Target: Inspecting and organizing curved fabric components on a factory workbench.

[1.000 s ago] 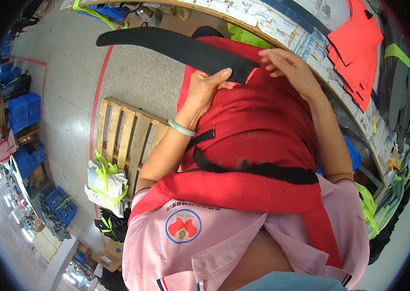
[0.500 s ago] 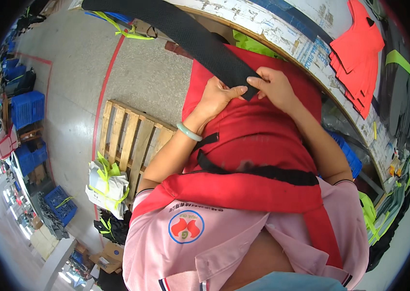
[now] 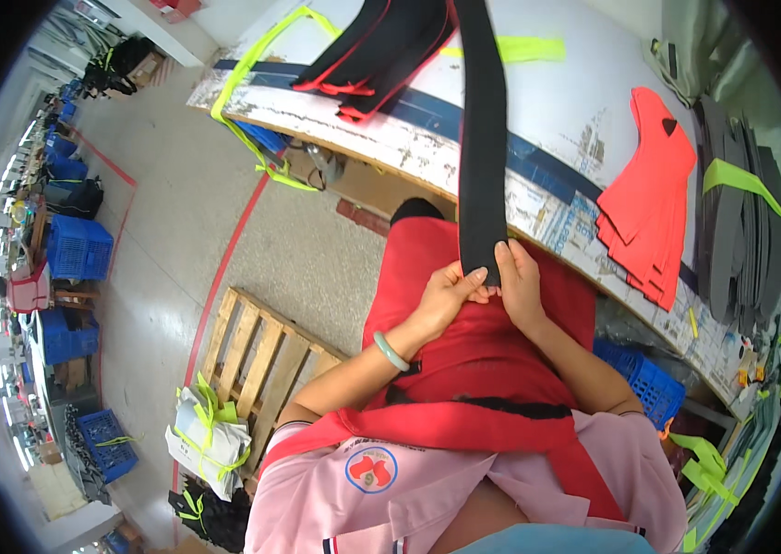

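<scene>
A long black fabric strip [image 3: 483,138] runs from the far side of the worktable over its near edge toward my lap. My left hand [image 3: 450,297] pinches the left corner of its near end, thumb on top. Gripping the right edge of that same end is my right hand [image 3: 522,282]. The two hands are close together above my red apron [image 3: 492,346]. Further along, the strip passes to the right of a stack of black strips with red edges [image 3: 381,55] lying on the table.
The white worktable [image 3: 418,120] carries red fabric pieces [image 3: 651,198] and a bundle of grey pieces [image 3: 741,217] tied in yellow-green. Below the table's right part is a blue crate [image 3: 640,380]. A wooden pallet [image 3: 266,360] and a white tied bundle [image 3: 212,434] are on my left.
The strip has swung from slanting up-left to nearly straight away from me. Both hands keep hold of its near end. My view has shifted, showing more of the table and the black stack.
</scene>
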`<control>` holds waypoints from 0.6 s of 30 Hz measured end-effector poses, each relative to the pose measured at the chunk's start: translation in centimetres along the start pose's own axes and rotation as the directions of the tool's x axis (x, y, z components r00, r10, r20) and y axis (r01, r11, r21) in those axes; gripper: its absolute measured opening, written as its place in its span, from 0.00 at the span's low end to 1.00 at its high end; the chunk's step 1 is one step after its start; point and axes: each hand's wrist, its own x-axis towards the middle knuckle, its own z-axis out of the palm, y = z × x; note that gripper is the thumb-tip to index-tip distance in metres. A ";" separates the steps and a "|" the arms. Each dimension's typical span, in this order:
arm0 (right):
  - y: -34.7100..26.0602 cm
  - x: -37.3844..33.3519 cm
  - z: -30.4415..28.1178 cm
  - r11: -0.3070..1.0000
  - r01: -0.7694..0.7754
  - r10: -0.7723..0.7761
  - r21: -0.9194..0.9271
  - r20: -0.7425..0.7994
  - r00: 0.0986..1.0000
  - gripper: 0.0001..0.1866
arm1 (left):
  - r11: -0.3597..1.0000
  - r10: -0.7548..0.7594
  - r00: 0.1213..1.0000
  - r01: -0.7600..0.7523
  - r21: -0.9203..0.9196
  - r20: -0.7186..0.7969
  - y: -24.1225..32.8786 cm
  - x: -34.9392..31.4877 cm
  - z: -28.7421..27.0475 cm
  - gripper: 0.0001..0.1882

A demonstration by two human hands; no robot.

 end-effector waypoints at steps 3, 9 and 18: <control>-1.5 1.3 -0.2 0.998 -0.057 0.059 -0.032 0.051 0.997 0.14 | 0.991 0.127 0.991 -0.129 0.038 0.045 2.0 1.3 0.2 0.10; -0.9 4.0 -3.4 0.993 0.026 -0.016 -0.119 0.090 0.996 0.11 | 0.992 0.127 0.992 -0.126 0.025 -0.030 12.0 7.1 -2.4 0.10; 0.0 2.6 -4.7 0.967 -0.048 0.088 -0.249 0.149 0.985 0.10 | 0.959 -0.044 0.968 -0.028 -0.282 -0.246 14.2 15.6 -12.3 0.16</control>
